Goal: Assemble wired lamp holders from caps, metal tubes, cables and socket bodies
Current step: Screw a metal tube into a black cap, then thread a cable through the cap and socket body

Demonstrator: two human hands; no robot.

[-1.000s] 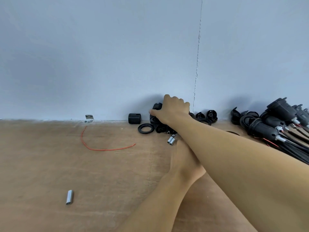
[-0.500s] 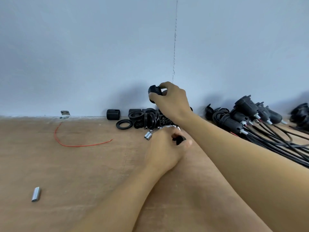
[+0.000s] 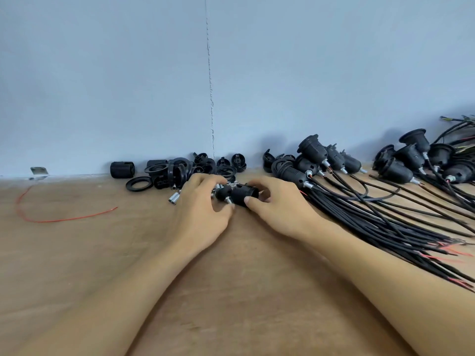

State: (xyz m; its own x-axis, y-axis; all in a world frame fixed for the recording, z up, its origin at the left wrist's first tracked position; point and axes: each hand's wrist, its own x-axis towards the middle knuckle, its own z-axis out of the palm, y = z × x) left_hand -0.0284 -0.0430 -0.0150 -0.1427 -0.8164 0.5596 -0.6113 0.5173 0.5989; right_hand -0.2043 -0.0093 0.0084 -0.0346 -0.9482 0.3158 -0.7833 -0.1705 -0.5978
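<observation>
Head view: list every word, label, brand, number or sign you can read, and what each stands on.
No readable text anywhere.
Socket body in the right hand and cap in the left hand: plain black, any moulded marks too small to read.
Assembled lamp holders, wall, wooden table: no print.

A small assembly workshop: a bare wooden bench point(image 3: 77, 253) set against a plain blue-grey wall point(image 3: 102, 73), with a heap of loose black parts point(image 3: 180, 172), metal tubes point(image 3: 174, 197), a scrap of red wire point(image 3: 64, 220), and a batch of wired holders point(image 3: 312, 150) laid side by side.
</observation>
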